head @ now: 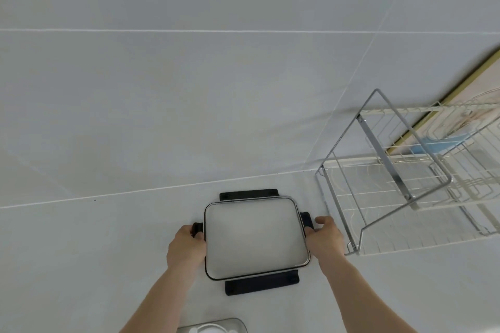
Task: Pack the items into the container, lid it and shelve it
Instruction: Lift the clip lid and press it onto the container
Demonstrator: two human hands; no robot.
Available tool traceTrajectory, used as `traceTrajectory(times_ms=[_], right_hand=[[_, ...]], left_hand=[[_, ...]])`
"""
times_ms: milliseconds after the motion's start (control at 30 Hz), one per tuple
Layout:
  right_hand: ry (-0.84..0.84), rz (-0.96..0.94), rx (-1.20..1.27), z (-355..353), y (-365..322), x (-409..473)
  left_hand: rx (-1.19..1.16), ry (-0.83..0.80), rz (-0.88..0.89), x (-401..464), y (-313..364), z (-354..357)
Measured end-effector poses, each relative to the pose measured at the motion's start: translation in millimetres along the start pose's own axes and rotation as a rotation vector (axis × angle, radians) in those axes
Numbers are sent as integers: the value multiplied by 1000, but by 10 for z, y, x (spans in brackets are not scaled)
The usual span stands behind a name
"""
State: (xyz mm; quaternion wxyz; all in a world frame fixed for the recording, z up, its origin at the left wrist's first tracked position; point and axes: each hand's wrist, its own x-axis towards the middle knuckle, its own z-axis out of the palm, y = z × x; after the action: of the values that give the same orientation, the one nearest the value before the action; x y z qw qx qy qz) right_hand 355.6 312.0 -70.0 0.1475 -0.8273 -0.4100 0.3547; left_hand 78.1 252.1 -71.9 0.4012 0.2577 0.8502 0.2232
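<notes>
Lid: I see a rectangular lid [256,238] with a frosted pale panel and a thin metal rim, lying flat on the white countertop [108,251], slightly turned so its right end sits farther from me.
Clips: four dark flaps stick out from the lid edges; the far flap [249,194] and the near flap [262,282] lie spread flat on the counter.
Left hand: my left hand [186,247] wraps the left short edge of the lid, fingers curled around the small dark side clip [197,227] there.
Right hand: my right hand [323,238] holds the right short edge, thumb on the right side clip [307,220], fingers closed against the rim.
Grip: both hands are clasped on the lid, one at each end.
Container: at the bottom edge of the view I see only part of a grey rounded container [213,326] with something white inside; I cannot tell what it is.
Shelf: a two-tier wire rack [400,186] stands on the counter to the right, near my right hand but not touching it.
Rack contents: a blue object [430,146] shows through the wires.
Wall: pale tiles [216,62] rise behind the counter.
</notes>
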Motion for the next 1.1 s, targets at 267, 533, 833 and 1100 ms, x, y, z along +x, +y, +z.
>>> traceTrajectory(times_ms=[267,533,833,1100], right_hand=[[-103,10,202,96,74,-117],[-253,-60,456,-264,-222,-685],[-395,-244,690,-523,-593,-1600],[-508,-385,861,-571,-583,-2204]], left_hand=[[-560,-156,67,-219,262,-375],[-691,-145,276,-545,279,-1146],[-742,-139,480,-869,-270,-2037],[-604,-198,540,-1181,-753,-2418]])
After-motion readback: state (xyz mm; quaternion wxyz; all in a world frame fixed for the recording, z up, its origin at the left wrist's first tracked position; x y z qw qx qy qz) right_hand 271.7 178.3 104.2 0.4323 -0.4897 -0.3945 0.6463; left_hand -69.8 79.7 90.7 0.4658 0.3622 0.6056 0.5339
